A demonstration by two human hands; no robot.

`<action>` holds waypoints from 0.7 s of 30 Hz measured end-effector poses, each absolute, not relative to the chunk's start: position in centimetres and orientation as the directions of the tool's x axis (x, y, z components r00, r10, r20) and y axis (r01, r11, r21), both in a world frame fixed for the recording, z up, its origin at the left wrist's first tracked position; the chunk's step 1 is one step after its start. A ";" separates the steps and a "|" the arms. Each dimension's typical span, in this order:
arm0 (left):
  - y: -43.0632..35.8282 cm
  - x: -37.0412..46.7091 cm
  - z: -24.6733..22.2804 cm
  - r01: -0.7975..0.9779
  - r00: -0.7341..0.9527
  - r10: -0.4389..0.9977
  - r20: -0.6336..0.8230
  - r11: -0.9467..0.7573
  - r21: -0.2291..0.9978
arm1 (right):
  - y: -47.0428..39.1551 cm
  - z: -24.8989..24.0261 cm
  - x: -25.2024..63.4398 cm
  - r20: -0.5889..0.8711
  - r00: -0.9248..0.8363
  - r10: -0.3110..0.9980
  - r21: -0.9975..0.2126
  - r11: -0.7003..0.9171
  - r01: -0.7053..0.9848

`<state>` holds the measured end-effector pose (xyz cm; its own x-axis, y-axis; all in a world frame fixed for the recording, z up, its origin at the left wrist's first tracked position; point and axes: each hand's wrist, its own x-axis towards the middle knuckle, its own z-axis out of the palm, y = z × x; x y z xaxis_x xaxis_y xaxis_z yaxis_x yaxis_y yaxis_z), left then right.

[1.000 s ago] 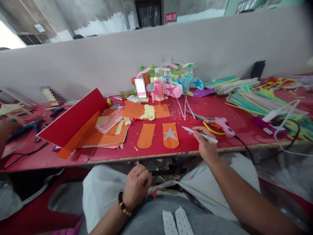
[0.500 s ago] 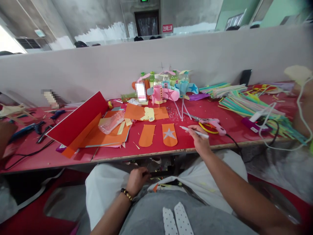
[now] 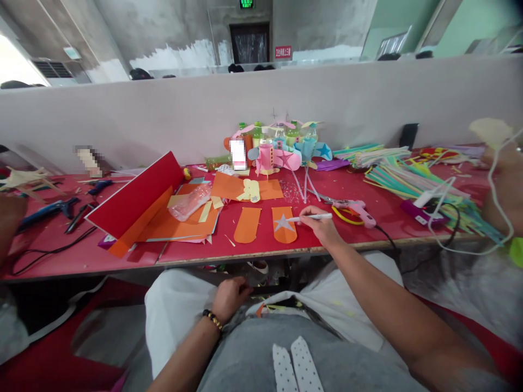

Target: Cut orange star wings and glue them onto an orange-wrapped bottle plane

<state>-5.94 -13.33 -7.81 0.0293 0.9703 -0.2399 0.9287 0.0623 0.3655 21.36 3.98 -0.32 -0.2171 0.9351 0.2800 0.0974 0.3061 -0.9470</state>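
My right hand [image 3: 321, 224] grips a white pen [image 3: 312, 217] level over the red table [image 3: 253, 247], its tip at the right edge of an orange tongue-shaped paper piece bearing a silver star [image 3: 284, 224]. A plain orange piece of the same shape [image 3: 247, 224] lies just left of it. My left hand [image 3: 229, 296] rests in my lap below the table edge, fingers curled on the white cloth there; whether it holds anything I cannot make out.
A pink glue gun [image 3: 356, 209] with cord and yellow-handled scissors lie right of my hand. A red board [image 3: 137, 193] leans over orange sheets and a clear bottle [image 3: 190, 200]. Decorated bottles [image 3: 278, 149] stand at the back. Coloured strips [image 3: 412, 177] and a power strip fill the right.
My right hand has moved left with the pen, from beside the glue gun to the starred orange piece. The view tilted up a little. My left hand stayed in my lap.
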 end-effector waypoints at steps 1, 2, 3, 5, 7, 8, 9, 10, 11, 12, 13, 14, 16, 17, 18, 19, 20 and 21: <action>-13.3 -6.0 -7.9 0.929 0.033 0.970 -0.242 0.059 0.364 | 4.3 -0.3 21.1 0.281 -0.212 0.936 -0.947 0.307 0.099; -13.4 -6.0 -7.9 0.931 0.037 0.969 -0.244 0.055 0.362 | 4.5 -0.4 20.9 0.283 -0.206 0.937 -0.946 0.307 0.100; -13.4 -6.0 -7.9 0.931 0.043 0.968 -0.247 0.051 0.360 | 4.7 -0.5 20.8 0.284 -0.198 0.938 -0.946 0.308 0.102; -13.4 -6.0 -7.9 0.933 0.058 0.967 -0.250 0.037 0.357 | 4.8 -0.7 20.9 0.286 -0.186 0.940 -0.945 0.309 0.107; -13.5 -5.9 -7.8 0.935 0.074 0.965 -0.250 0.021 0.355 | 4.8 -0.9 21.0 0.285 -0.190 0.940 -0.944 0.310 0.117; -13.5 -5.9 -7.7 0.936 0.080 0.965 -0.249 0.014 0.353 | 4.8 -1.0 21.1 0.284 -0.198 0.938 -0.942 0.312 0.122; -13.5 -5.9 -7.6 0.936 0.084 0.964 -0.251 0.009 0.351 | 4.8 -1.1 21.1 0.285 -0.209 0.936 -0.941 0.315 0.128; -13.5 -5.9 -7.6 0.937 0.087 0.964 -0.253 0.007 0.350 | 4.8 -1.1 21.2 0.286 -0.222 0.932 -0.938 0.319 0.132; -13.5 -5.9 -7.6 0.937 0.089 0.963 -0.256 0.006 0.348 | 4.8 -1.1 21.1 0.288 -0.234 0.929 -0.936 0.325 0.137; -13.5 -5.9 -7.6 0.938 0.089 0.962 -0.258 0.007 0.347 | 4.8 -1.2 21.1 0.290 -0.246 0.925 -0.933 0.330 0.141; -13.4 -5.9 -7.6 0.938 0.088 0.961 -0.261 0.008 0.347 | 4.9 -1.2 21.1 0.293 -0.255 0.922 -0.931 0.336 0.145; -13.4 -5.9 -7.6 0.938 0.088 0.961 -0.263 0.009 0.346 | 4.9 -1.2 21.1 0.295 -0.262 0.919 -0.928 0.340 0.149; -13.4 -5.9 -7.7 0.940 0.085 0.961 -0.264 0.011 0.342 | 5.0 -1.3 21.0 0.298 -0.271 0.915 -0.925 0.347 0.155; -13.4 -5.9 -7.8 0.940 0.084 0.961 -0.265 0.012 0.340 | 5.0 -1.3 21.0 0.298 -0.272 0.915 -0.924 0.348 0.156; -13.4 -5.9 -7.8 0.942 0.083 0.961 -0.265 0.012 0.337 | 5.0 -1.4 21.1 0.300 -0.271 0.915 -0.924 0.349 0.156; -13.4 -5.9 -7.8 0.942 0.082 0.960 -0.266 0.012 0.334 | 5.0 -1.4 21.1 0.301 -0.269 0.915 -0.924 0.350 0.154; -13.4 -5.9 -7.9 0.943 0.083 0.960 -0.266 0.011 0.332 | 5.0 -1.5 21.2 0.303 -0.266 0.915 -0.924 0.350 0.152; -13.4 -5.9 -7.9 0.944 0.084 0.961 -0.265 0.009 0.331 | 5.0 -1.5 21.2 0.306 -0.263 0.915 -0.924 0.352 0.150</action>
<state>-5.91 -13.45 -7.89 0.0839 0.9605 -0.2653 0.9437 0.0089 0.3306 21.20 5.03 -1.53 -0.2626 0.9151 0.3059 0.1501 0.3519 -0.9239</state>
